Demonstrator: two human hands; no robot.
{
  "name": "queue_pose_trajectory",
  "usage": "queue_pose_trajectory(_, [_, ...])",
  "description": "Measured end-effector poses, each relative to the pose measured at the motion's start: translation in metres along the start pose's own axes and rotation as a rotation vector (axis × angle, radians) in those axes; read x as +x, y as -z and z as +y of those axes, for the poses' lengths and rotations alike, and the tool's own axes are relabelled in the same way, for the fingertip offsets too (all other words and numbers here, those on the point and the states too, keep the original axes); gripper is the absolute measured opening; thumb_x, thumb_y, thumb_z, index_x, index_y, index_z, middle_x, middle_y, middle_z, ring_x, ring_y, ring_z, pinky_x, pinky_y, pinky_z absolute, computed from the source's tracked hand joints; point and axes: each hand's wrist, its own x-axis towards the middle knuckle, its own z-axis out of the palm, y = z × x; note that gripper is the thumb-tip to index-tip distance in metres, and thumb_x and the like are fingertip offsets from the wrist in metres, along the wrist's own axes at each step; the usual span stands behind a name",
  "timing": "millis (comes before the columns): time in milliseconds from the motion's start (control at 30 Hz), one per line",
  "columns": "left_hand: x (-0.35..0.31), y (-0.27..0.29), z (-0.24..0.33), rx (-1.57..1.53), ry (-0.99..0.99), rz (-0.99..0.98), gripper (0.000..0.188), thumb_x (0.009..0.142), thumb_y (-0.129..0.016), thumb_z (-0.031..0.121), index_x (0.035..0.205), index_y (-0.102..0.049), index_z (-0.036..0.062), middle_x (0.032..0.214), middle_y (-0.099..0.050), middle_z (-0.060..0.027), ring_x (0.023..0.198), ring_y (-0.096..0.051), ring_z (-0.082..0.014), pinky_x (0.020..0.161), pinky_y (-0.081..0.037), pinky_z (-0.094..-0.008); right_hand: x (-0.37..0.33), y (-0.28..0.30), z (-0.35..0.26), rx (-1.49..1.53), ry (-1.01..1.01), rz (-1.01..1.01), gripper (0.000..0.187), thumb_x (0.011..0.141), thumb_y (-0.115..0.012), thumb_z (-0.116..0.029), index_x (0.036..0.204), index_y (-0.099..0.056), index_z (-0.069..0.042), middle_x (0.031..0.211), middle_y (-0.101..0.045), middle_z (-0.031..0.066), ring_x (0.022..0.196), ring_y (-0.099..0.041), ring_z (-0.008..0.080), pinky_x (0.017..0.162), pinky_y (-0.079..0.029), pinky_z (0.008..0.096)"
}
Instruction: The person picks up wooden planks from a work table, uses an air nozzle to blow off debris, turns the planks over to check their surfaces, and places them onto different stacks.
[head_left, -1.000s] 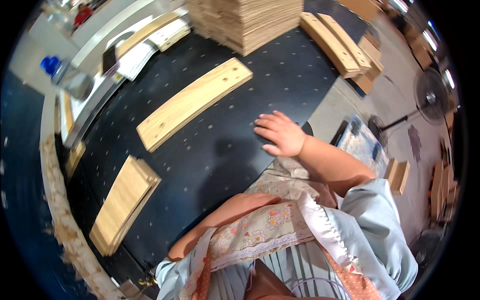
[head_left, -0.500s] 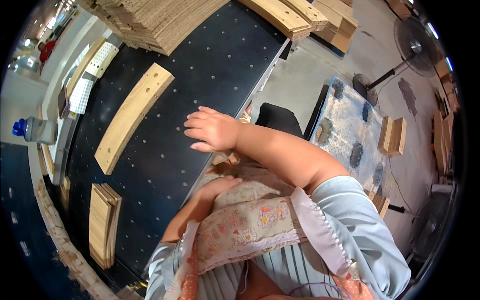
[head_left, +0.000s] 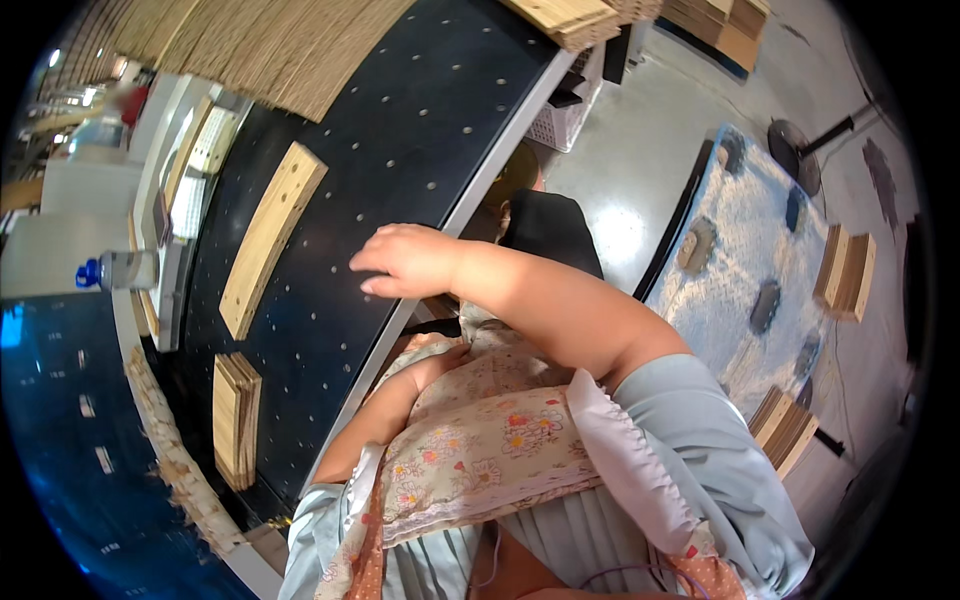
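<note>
My right hand (head_left: 408,260) reaches over the near edge of the black studded tabletop (head_left: 400,130). It holds nothing, and the fingers and thumb are apart. Whether it rests on the surface or hovers just above it, I cannot tell. My left hand (head_left: 438,368) lies flat on the flowered apron (head_left: 480,440) at my lap, with part of its fingers in shadow. Left of my right hand, apart from it, a curved wooden board (head_left: 270,240) with small holes lies on the table. Nearer to me stands a small stack of curved wooden pieces (head_left: 236,420).
A tall stack of boards (head_left: 260,50) covers the table's far left; more wooden boards (head_left: 565,18) lie at its far right corner. A blue-capped bottle (head_left: 125,270) stands beyond the left side. On the right are a black seat (head_left: 550,225), a blue-and-white panel (head_left: 740,270) and a fan stand (head_left: 795,150).
The view has shifted. My right hand's fingers are less spread and bend down more. My left hand stays at my lap, and the boards lie as before.
</note>
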Motion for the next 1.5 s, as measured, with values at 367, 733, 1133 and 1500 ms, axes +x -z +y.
queue_pose_trajectory(367, [0.01,-0.012,-0.041,-0.834,-0.079,0.085,0.041,0.095,-0.054,0.021,0.132,-0.053,0.0034,0.125,-0.059,-0.0101,0.115,-0.052,-0.0163,0.098,-0.037,-0.0265,-0.171,-0.005,-0.028,0.194,-0.51,-0.397,0.037,0.094,-0.043,-0.036,0.104,-0.063,-0.007,0.102,-0.065,0.0181,0.101,-0.059,0.0351,0.089,-0.045,0.0422])
queue_pose_trajectory(733, [-0.133,0.073,-0.007,-0.926,-0.439,0.521,0.03,0.092,-0.058,0.021,0.111,-0.059,-0.0012,0.105,-0.066,-0.0188,0.098,-0.065,-0.0283,0.089,-0.051,-0.0401,-0.17,-0.007,-0.017,0.301,-0.469,-0.388,0.041,0.094,-0.043,-0.041,0.108,-0.062,-0.008,0.107,-0.063,0.0208,0.102,-0.057,0.0378,0.09,-0.043,0.0438])
queue_pose_trajectory(1133, [-0.09,0.045,-0.097,-0.227,-0.074,1.553,0.037,0.094,-0.055,0.014,0.127,-0.05,-0.0014,0.129,-0.052,-0.0121,0.119,-0.048,-0.0212,0.104,-0.033,-0.0322,-0.168,0.004,0.007,0.521,-0.671,-0.351,0.04,0.093,-0.049,-0.039,0.119,-0.061,-0.011,0.117,-0.063,0.0132,0.113,-0.055,0.0287,0.097,-0.04,0.0368])
queue_pose_trajectory(1500, [-0.088,0.046,-0.082,0.151,0.039,1.446,0.042,0.093,-0.053,0.014,0.131,-0.046,-0.0016,0.138,-0.043,-0.0199,0.127,-0.041,-0.0349,0.108,-0.03,-0.041,-0.161,0.017,0.0,0.594,-0.734,-0.136,0.034,0.089,-0.058,-0.033,0.111,-0.065,-0.007,0.112,-0.063,0.0144,0.103,-0.059,0.0236,0.09,-0.043,0.0362])
